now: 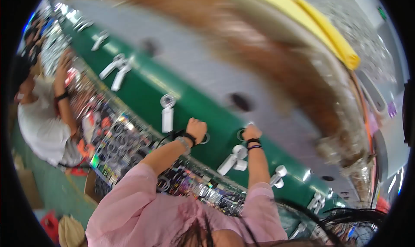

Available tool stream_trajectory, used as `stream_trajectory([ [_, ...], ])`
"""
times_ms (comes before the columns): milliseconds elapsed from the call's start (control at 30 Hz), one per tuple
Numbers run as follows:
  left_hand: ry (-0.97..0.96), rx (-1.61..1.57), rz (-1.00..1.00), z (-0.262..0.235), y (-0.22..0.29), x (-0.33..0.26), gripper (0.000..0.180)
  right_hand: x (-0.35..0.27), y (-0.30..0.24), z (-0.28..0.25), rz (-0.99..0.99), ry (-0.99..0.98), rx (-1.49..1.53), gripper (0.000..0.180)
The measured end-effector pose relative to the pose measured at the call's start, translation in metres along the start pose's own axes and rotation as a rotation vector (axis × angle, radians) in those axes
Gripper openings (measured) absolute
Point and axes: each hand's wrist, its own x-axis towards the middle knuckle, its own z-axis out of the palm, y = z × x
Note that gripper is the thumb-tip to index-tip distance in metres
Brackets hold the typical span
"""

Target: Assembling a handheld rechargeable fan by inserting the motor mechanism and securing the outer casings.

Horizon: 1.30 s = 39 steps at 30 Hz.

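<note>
Both my hands are over a green conveyor belt. My left hand [197, 129] is closed, its fingers curled round a pale ring-shaped part [206, 138] whose edge shows beside the palm. My right hand [251, 132] is closed too, at a dark ring-shaped part [240, 135] that sticks out on its left side; the fingers hide the rest. Left of my left hand lies a white handheld fan-like device [167, 113] with a round head and a straight handle. More white pieces with round ends [234, 159] lie between my forearms, nearer to me.
The green belt [147, 87] runs diagonally, with several white devices [116, 70] farther up it. A grey ledge [190, 61] and blurred brown-and-clear wrapping lie beyond. Along my side, a tray strip [125, 139] holds many small parts. At left sits another person [45, 113].
</note>
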Motion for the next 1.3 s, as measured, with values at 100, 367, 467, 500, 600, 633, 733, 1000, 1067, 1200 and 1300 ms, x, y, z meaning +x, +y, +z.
stream_trajectory([
  [100, 0.035, -0.242, -0.119, -0.025, -0.011, -0.022, 0.014, 0.003, -0.024, -0.02, 0.246, -0.254, 0.049, 0.031],
  [367, 0.17, -0.81, -0.329, -0.119, -0.144, -0.152, 0.024, -0.044, -0.216, -0.077, -0.325, -0.54, 0.973, 0.019],
  [467, 0.258, -0.672, -0.498, -0.124, -0.223, -0.207, 0.026, -0.059, -0.331, -0.076, -0.445, -0.633, 1.097, 0.02],
  [500, 0.339, -0.588, -0.524, -0.117, -0.246, -0.226, 0.026, -0.068, -0.367, -0.07, -0.414, -0.699, 1.209, 0.023],
  [600, 0.371, -0.439, -0.708, -0.114, -0.287, -0.262, 0.03, -0.083, -0.456, -0.057, -0.464, -0.576, 1.172, 0.023],
  [633, 0.374, -0.545, -0.767, -0.115, -0.292, -0.262, 0.029, -0.084, -0.475, -0.037, -0.467, -0.454, 1.18, 0.02],
  [733, 0.399, -0.652, -0.876, -0.109, -0.307, -0.297, 0.03, -0.115, -0.521, -0.051, -0.469, -0.684, 1.333, 0.044],
  [1000, 0.465, -0.591, -0.873, -0.06, -0.332, -0.307, 0.052, -0.139, -0.42, -0.083, -0.485, -0.806, 1.17, 0.045],
  [1067, 0.544, -0.398, -0.82, -0.048, -0.335, -0.334, 0.055, -0.157, -0.379, -0.111, -0.443, -0.826, 1.054, 0.042],
  [1200, 0.546, -0.114, -0.874, -0.085, -0.299, -0.337, 0.054, -0.175, -0.264, -0.102, -0.265, -0.449, 0.923, 0.038],
  [1300, 0.612, -0.102, -0.761, -0.101, -0.261, -0.297, 0.047, -0.185, -0.17, -0.078, 0.044, 0.148, 0.548, 0.041],
])
